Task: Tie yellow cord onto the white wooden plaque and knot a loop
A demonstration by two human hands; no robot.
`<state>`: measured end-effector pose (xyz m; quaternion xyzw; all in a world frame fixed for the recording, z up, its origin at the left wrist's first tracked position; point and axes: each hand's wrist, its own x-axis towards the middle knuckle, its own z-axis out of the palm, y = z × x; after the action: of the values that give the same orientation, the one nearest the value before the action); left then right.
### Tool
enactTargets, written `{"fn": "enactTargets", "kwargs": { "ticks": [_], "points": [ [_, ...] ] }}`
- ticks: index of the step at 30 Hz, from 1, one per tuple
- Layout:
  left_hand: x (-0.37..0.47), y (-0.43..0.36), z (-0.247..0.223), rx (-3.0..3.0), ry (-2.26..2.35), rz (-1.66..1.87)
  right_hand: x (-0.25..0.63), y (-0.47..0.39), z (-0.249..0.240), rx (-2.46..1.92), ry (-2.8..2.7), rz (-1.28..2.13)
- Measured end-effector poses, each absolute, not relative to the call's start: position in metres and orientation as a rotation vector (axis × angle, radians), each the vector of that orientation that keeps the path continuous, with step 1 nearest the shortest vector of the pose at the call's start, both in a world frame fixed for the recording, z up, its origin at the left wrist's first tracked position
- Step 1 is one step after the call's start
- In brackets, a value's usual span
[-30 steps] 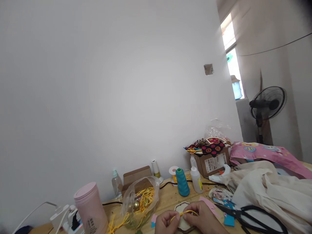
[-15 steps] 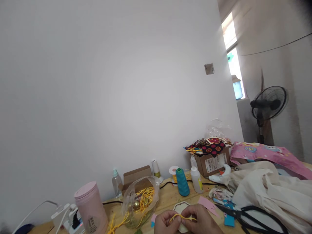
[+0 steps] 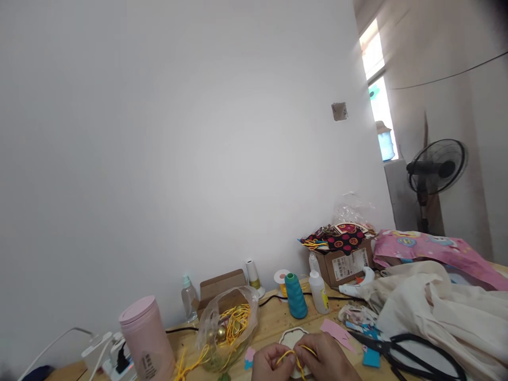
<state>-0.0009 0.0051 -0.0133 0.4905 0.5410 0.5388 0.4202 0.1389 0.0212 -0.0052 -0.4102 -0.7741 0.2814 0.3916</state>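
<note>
At the bottom centre, my left hand (image 3: 273, 362) pinches a thin yellow cord (image 3: 292, 353) between thumb and fingers. Just to its right, my right hand (image 3: 327, 357) is closed on the same cord. The cord loops and crosses between the fingertips, with one end hanging down. A white scalloped piece (image 3: 292, 335) lies on the table beneath and behind the hands, partly hidden by them. Pink felt (image 3: 336, 333) lies beyond my right hand.
Black scissors (image 3: 391, 349), blue scraps and white cloth (image 3: 444, 307) lie to the right. A teal thread cone (image 3: 296, 297) and glue bottle (image 3: 318, 292) stand behind. To the left are a plastic bag of yellow cords (image 3: 238, 325) and a pink canister (image 3: 146, 338).
The cord between my hands has changed shape: it now crosses in a loop, with an end hanging down. The hands stay close together in nearly the same place.
</note>
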Motion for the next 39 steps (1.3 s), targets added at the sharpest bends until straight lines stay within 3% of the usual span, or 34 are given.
{"fn": "enactTargets", "kwargs": {
  "ticks": [9, 21, 39],
  "points": [
    [-0.003, 0.010, -0.021, 1.265, 1.407, 1.319, 0.138, 0.024, -0.012, -1.046, -1.903, 0.755],
    [-0.003, 0.003, -0.011, 1.172, 1.262, 1.376, 0.126, 0.023, -0.016, -1.079, -1.699, 1.192],
    [0.000, 0.001, 0.001, 1.293, 1.341, 1.315, 0.136, 0.015, 0.001, -1.030, -1.825, 0.889]
  ]
}}
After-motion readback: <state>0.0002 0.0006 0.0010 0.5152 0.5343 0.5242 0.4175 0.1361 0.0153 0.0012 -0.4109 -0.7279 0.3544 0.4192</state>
